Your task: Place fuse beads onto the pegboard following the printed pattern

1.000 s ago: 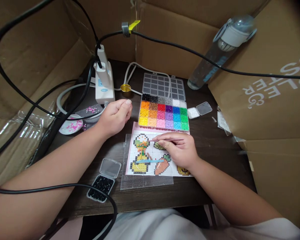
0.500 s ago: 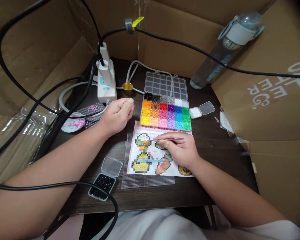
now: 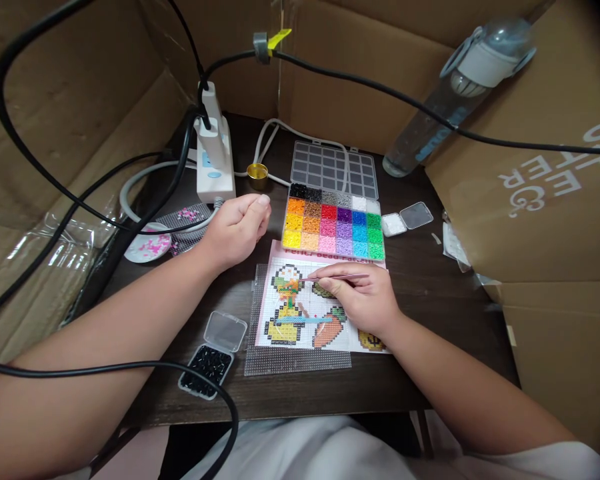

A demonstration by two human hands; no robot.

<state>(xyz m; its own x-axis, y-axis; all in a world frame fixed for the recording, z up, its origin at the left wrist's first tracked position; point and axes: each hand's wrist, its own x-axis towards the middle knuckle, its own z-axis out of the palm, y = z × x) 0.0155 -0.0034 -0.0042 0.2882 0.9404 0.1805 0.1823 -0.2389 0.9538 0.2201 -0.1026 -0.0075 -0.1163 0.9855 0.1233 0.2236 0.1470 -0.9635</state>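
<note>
My right hand (image 3: 363,300) pinches thin metal tweezers (image 3: 337,277), their tip pointing left over a clear pegboard (image 3: 296,361) laid on a bead pattern sheet (image 3: 303,310) with a chick and a carrot. My left hand (image 3: 235,230) rests on the dark table as a loose fist, thumb on top, just left of the open bead box (image 3: 334,227) with its many coloured compartments. I cannot make out anything inside that fist.
A small open case of black beads (image 3: 205,370) lies near the front edge. A white bead case (image 3: 393,225), power strip (image 3: 213,160), gold cap (image 3: 257,173), pink-bead dish (image 3: 147,245) and water bottle (image 3: 445,100) stand around. Cardboard walls and black cables (image 3: 130,367) surround the table.
Both hands keep their poses; only the view has shifted slightly, with everything sitting a little further right in the frame.
</note>
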